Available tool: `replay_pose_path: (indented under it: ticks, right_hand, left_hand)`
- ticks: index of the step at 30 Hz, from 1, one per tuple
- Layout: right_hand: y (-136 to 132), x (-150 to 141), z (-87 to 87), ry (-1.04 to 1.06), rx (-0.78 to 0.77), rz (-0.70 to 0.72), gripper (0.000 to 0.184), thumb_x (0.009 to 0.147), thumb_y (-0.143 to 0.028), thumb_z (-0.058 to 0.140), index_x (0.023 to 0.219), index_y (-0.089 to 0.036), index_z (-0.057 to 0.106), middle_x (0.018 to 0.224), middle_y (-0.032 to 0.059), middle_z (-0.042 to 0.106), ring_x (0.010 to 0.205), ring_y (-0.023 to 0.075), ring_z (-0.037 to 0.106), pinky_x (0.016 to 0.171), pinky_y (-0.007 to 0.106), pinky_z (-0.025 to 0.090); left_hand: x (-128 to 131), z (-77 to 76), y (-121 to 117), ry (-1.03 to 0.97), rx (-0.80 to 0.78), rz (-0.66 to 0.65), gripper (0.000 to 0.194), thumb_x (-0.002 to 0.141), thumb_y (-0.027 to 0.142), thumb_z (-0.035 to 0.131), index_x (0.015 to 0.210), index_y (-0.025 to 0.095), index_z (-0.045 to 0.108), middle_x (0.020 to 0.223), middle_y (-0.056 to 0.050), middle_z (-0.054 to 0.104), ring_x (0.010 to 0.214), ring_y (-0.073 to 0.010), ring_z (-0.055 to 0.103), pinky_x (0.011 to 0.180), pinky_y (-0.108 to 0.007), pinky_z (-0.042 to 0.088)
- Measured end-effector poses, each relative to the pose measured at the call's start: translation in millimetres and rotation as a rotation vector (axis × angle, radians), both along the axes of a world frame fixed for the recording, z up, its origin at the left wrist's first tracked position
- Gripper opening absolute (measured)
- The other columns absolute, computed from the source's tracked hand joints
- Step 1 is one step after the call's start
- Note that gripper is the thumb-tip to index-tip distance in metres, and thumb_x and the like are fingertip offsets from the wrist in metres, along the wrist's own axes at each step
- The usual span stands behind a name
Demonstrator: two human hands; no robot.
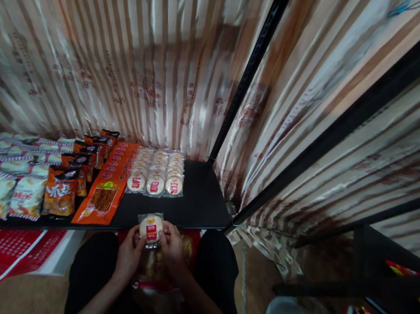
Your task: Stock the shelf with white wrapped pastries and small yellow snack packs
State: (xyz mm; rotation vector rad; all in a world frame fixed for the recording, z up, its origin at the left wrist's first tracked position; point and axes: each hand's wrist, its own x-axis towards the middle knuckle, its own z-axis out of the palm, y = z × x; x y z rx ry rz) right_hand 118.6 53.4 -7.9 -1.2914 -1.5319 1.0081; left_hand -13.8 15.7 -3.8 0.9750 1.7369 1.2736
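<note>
Cracker (pixel 150 230) in a clear wrapper, held up above the lap just off the front edge of a black shelf (pixel 207 194), between that edge's middle and its right corner. Its printed face, with a red label, is turned up toward the wearer, and the print reads roughly upright. The disc is round, so it has no clear long axis; the wrapper's ends point toward the shelf and back toward the body, with the far edge slightly higher at the right.

The left hand (pixel 128 256) grips the left side and the right hand (pixel 173 248) grips the right side, fingers and thumbs closed on the rim.

Below the hands, between two dark-clad knees, is a red and clear bag (pixel 151 271).

On the shelf, beyond the hands, similar wrapped crackers (pixel 155 185) lie in three columns running front to back. Just left of them is a flat orange pack (pixel 107 187), its long axis running front to back, far end leaning right. Next come orange-brown bags (pixel 60 193) in a column, then rows of white bags (pixel 27 196) reaching the left side of the view. Pleated, shiny curtains (pixel 130 56) hang behind.
</note>
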Motion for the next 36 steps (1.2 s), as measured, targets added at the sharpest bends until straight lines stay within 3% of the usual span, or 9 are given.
replay_pose_path:
  ticks: [11, 16, 20, 25, 32, 36]
  right_hand:
    - [26.7, -2.6, 14.5, -0.136, 0.02, -0.025, 0.031, 0.079, -0.027, 0.049, 0.106, -0.022, 0.062, 0.085, 0.0036, 0.058, 0.071, 0.0144, 0.057, 0.065, 0.024, 0.048]
    - [39.0, -5.6, 9.3, -0.126, -0.017, -0.063, 0.033, 0.075, -0.024, 0.049, 0.105, -0.021, 0.064, 0.084, 0.0041, 0.057, 0.07, 0.0149, 0.057, 0.066, 0.025, 0.048]
    - [45.0, -9.1, 7.5, -0.138, -0.001, -0.062, 0.033, 0.075, -0.023, 0.049, 0.104, -0.019, 0.064, 0.082, 0.0045, 0.057, 0.07, 0.0156, 0.057, 0.065, 0.025, 0.047]
    - [52.9, -13.1, 9.4, -0.171, 0.02, -0.083, 0.032, 0.075, -0.021, 0.049, 0.103, -0.023, 0.064, 0.08, 0.0024, 0.057, 0.068, 0.0146, 0.055, 0.067, 0.025, 0.046]
    - [63.3, -22.2, 3.6, -0.132, -0.05, -0.075, 0.04, 0.075, -0.016, 0.046, 0.114, -0.021, 0.058, 0.093, 0.0047, 0.056, 0.058, 0.0111, 0.057, 0.059, 0.024, 0.048]
    - [67.7, -26.4, 5.9, -0.16, -0.024, -0.071, 0.044, 0.074, -0.013, 0.047, 0.117, -0.018, 0.054, 0.095, 0.0065, 0.055, 0.066, 0.0128, 0.06, 0.064, 0.025, 0.05]
  left_hand:
    - [-7.1, 10.2, 27.2, 0.042, 0.064, -0.062, 0.032, 0.074, 0.039, 0.053, 0.099, 0.018, 0.055, 0.084, -0.005, 0.067, 0.076, -0.0183, 0.064, 0.071, -0.029, 0.049]
    - [-6.7, 19.2, 41.2, 0.296, 0.124, -0.021, 0.029, 0.075, 0.031, 0.051, 0.097, 0.015, 0.06, 0.089, -0.008, 0.061, 0.08, -0.0193, 0.06, 0.077, -0.032, 0.047]
    - [-8.3, 25.2, 50.7, 0.48, 0.086, -0.027, 0.032, 0.078, 0.025, 0.047, 0.103, 0.012, 0.061, 0.09, -0.009, 0.056, 0.081, -0.0195, 0.058, 0.078, -0.032, 0.047]
    - [-11.2, 21.2, 62.2, 0.642, 0.025, -0.03, 0.033, 0.081, 0.023, 0.045, 0.109, 0.013, 0.059, 0.093, -0.009, 0.054, 0.087, -0.0194, 0.056, 0.081, -0.031, 0.046]
    - [-10.9, 22.2, 74.6, 0.744, -0.048, -0.032, 0.034, 0.083, 0.022, 0.043, 0.111, 0.011, 0.059, 0.095, -0.01, 0.055, 0.09, -0.019, 0.056, 0.082, -0.028, 0.045]
    - [-11.2, 26.5, 81.9, 0.784, -0.074, -0.031, 0.034, 0.083, 0.022, 0.043, 0.111, 0.011, 0.059, 0.097, -0.011, 0.056, 0.092, -0.0192, 0.055, 0.083, -0.029, 0.044]
